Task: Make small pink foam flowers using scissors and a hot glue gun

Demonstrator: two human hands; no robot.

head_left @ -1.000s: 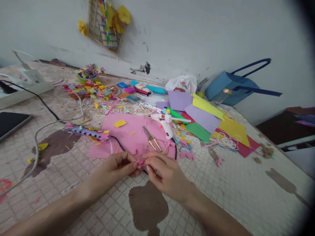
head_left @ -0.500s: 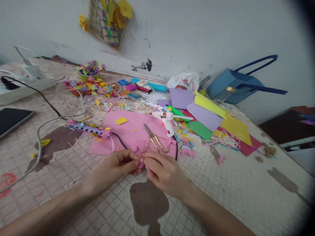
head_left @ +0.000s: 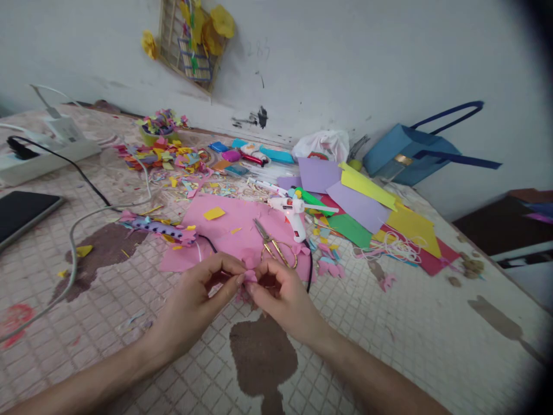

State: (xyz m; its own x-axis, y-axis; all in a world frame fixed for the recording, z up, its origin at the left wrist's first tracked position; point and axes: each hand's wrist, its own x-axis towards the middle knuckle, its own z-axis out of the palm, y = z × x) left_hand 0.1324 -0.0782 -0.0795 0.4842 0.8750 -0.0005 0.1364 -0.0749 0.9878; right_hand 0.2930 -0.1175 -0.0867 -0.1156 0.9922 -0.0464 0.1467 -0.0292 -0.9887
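Note:
Between my two hands is a small pink paper piece point(head_left: 249, 276), pinched by the fingertips of both. My left hand point(head_left: 206, 288) grips its left side, and my right hand point(head_left: 281, 294) has its right side. Just beyond them lies a pink paper sheet point(head_left: 224, 222). Gold-handled scissors point(head_left: 273, 244) rest on that sheet, their blades pointing away and to the left. A white hot glue gun point(head_left: 294, 216) stands past the scissors. To the left is a purple strip with black dots point(head_left: 159, 227), edged with pink and yellow paper bits.
Coloured paper sheets point(head_left: 358, 202) and tangled white string point(head_left: 395, 249) lie to the right, a blue bag point(head_left: 406, 153) behind them. Paper scraps point(head_left: 168, 155) heap at the back left. A power strip point(head_left: 56, 158), cables and a dark phone or tablet point(head_left: 26, 213) occupy the left.
Both hands have risen slightly, and more of the pink paper piece shows between the fingertips. My right hand has turned, its fingers now curled with the thumb in view.

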